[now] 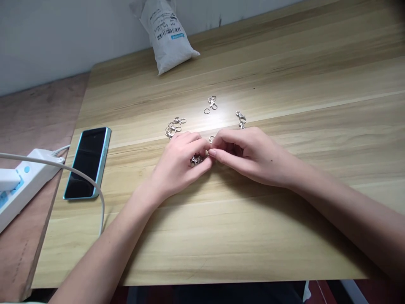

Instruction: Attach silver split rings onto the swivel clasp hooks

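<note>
My left hand (179, 162) and my right hand (243, 154) meet at the fingertips above the wooden tabletop (284, 76). A silver lobster clasp (196, 160) sits at the left fingertips and seems gripped there. The right thumb and forefinger pinch closely, hiding anything between them. A small split ring (211, 138) lies just beyond the fingertips. Farther out rest a tangled group of silver clasps (173, 127), a clasp (212, 102) beside a loose ring (206, 111), and another clasp (241, 119).
A smartphone (87, 163) lies face up near the table's left edge. A white power strip (28, 181) sits on a lower brown surface, its pale cable (79, 173) crossing the table corner. A white parcel bag (166, 36) leans against the wall.
</note>
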Demonstrator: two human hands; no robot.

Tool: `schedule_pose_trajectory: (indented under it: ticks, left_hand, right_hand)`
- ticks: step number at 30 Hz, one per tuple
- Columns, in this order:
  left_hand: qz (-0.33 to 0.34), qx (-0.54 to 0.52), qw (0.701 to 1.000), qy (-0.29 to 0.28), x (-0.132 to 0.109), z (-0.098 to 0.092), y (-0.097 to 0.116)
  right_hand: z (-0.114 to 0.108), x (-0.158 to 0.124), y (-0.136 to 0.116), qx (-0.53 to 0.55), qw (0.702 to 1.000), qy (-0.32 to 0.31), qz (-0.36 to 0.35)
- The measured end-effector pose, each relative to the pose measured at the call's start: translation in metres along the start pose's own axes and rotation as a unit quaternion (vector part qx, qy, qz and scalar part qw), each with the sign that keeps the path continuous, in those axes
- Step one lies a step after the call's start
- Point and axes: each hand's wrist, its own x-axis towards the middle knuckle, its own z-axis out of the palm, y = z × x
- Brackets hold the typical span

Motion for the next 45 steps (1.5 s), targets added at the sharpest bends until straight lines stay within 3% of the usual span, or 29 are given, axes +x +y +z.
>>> schedule_pose_trajectory:
  ticks: [45]
  left_hand:
    - [0.009,0.003,1.000,0.010,0.0002,0.0006,0.0009]
  right_hand:
    - [-0.0001,-0.0001,0.0009,-0.010,1.000,0.004,-0.013]
